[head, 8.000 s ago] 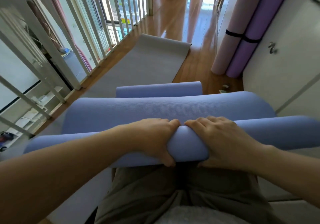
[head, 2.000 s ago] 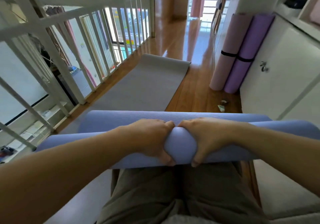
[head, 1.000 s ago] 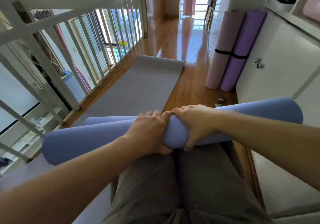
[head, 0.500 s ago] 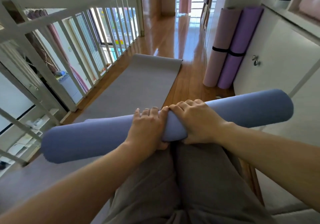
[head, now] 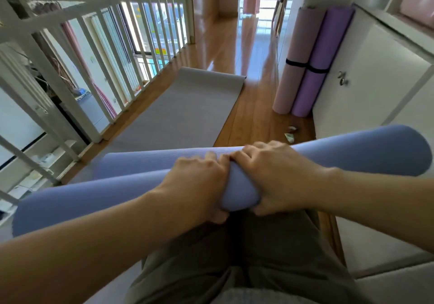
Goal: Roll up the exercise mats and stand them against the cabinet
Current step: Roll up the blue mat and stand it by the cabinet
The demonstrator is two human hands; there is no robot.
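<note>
Via head cam, far left I had the white railing [head: 77,73]. Along its foot the grey mat [head: 187,111] lay flat on the wood floor [head: 234,45], not yet rolled. Nearer me the blue mat [head: 94,195] ran across the person's lap as a fat roll, low end at left, high end at right, held off the floor. A last loose flap [head: 145,162] showed just behind the roll, so I judged the rolling nearly done, not finished. The left hand [head: 199,183] was wrapped over the roll at approx mid-length, fingers curled round the far side, thumb under. The right hand [head: 279,174] gripped it the same way, touching the left one. The foam dented btwn the two hands, so prob soft, light & springy, w/ a ribbed, grippy skin. I'd expect it to unwind sooner than slip. W/ both hands at ctr, the long ends were free to sag & loosen. IMO better one hand pinning the flap edge, the other under the low end when tipping it upright. Further right, small scraps [head: 291,133] lay on the floor. Past them a pink roll [head: 296,45] & a purple roll [head: 328,42] stood upright, touching, each w/ a black strap [head: 296,63], leaning on the white cabinet [head: 375,87]. The cabinet front nearer me looked the likely spot for the blue one.
</note>
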